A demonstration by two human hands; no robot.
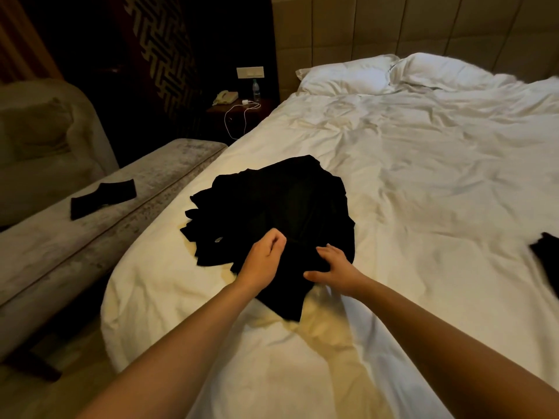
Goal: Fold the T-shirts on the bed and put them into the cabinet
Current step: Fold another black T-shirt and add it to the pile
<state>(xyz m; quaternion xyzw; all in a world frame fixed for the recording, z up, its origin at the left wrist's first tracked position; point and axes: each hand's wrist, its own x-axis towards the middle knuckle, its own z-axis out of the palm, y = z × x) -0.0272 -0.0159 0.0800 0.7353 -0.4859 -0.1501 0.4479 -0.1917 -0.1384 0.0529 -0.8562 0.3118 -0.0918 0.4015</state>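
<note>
On the left, a dark folded cloth (pixel 102 198) lay on the bench (pixel 90 237). At the near left of the bed (pixel 393 192) sat the crumpled black T-shirt (pixel 281 207). The left hand (pixel 263 258) pinched its near edge; the right hand (pixel 335 267) pressed it with spread fingers. Folding looked barely begun; spreading it flat seemed next.

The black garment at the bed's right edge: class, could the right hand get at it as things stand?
Probably yes: only bare white sheet lies between the right hand and that black garment, though the hand now rests on the black T-shirt pile.
</note>
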